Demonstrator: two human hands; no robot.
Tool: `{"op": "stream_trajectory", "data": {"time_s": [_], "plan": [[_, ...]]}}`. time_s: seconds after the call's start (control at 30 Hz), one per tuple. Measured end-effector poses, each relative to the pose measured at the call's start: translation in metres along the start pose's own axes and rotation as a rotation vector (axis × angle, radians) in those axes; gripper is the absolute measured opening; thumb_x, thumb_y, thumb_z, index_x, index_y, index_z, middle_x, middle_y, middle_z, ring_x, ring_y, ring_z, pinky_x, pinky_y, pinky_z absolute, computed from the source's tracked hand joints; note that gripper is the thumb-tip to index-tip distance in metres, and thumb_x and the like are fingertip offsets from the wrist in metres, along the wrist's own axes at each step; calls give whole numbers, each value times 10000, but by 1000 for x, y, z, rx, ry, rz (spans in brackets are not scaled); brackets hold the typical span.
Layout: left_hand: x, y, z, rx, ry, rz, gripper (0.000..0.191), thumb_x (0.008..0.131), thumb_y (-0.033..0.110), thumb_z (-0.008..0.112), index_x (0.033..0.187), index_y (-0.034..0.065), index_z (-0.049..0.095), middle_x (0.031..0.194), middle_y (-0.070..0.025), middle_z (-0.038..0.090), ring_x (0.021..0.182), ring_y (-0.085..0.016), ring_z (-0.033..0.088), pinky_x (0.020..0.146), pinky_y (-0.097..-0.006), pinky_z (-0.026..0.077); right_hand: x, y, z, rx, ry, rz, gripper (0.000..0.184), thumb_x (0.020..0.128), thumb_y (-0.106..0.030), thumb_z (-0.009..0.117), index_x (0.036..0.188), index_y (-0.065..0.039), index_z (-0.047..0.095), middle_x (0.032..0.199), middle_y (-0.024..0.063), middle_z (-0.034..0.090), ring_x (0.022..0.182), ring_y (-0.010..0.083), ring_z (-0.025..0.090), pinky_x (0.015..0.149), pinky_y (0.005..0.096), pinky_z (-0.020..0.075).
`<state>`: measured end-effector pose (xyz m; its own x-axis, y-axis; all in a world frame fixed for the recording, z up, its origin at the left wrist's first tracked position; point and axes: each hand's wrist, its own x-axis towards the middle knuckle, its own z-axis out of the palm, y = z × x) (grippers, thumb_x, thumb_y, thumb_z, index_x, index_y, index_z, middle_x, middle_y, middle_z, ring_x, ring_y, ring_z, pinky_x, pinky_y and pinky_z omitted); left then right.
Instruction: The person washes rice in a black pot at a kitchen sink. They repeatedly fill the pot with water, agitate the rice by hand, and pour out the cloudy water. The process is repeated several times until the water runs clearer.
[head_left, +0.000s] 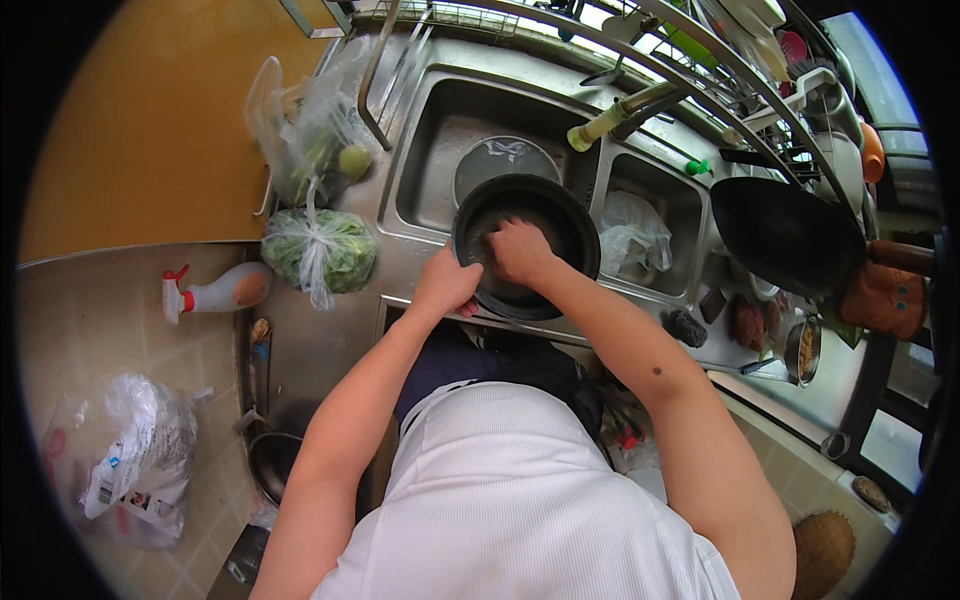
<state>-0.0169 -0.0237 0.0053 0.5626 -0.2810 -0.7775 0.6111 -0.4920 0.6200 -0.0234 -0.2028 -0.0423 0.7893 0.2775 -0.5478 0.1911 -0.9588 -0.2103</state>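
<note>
A dark round pot (556, 212) is held over the front edge of the large sink basin (431, 161). My left hand (446, 279) grips its near left rim, thumb on top. Inside the pot is my right hand (519, 249), fingers curled down toward the bottom. Whether those fingers hold a scrubber or anything else is hidden. Just behind the pot, a round grey lid or pan (499, 166) with a shiny patch lies in the large basin. The tap (600, 129), with a pale yellow sleeve on its spout, reaches out above the divider.
The smaller basin (686, 279) contains a clear plastic bag (634, 232). Left of the sink sit bagged leafy greens (322, 251) and another bag of produce (315, 154). At right, a black wok (784, 232) juts out below the dish rack (795, 146). A dark scrubber (686, 328) rests on the counter.
</note>
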Motion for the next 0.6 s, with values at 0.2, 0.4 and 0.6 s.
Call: {"op": "stream_trajectory", "data": {"time_s": [0.2, 0.4, 0.6], "plan": [[-1, -5, 1, -21, 8, -6, 621, 878, 104, 561, 1476, 9, 419, 770, -208, 709, 510, -279, 704, 459, -386, 605, 4, 16, 24, 51, -19, 81, 742, 871, -527, 688, 1468, -123, 511, 1497, 212, 494, 1400, 402, 445, 1153, 519, 401], [-6, -3, 2, -40, 30, -12, 617, 887, 89, 552, 1483, 8, 414, 776, -238, 705, 508, -287, 702, 454, -384, 604, 16, 24, 70, 272, -277, 257, 660, 952, -425, 609, 1477, -51, 470, 1392, 258, 607, 1285, 409, 601, 1084, 476, 483], [-11, -9, 3, -67, 20, 18, 615, 892, 81, 544, 1487, -1, 412, 807, -248, 711, 510, -295, 703, 453, -385, 604, 0, 22, 58, 180, -199, 152, 362, 1000, -271, 522, 1215, -27, 682, 1216, 244, 708, 1124, 368, 701, 1007, 466, 523]]}}
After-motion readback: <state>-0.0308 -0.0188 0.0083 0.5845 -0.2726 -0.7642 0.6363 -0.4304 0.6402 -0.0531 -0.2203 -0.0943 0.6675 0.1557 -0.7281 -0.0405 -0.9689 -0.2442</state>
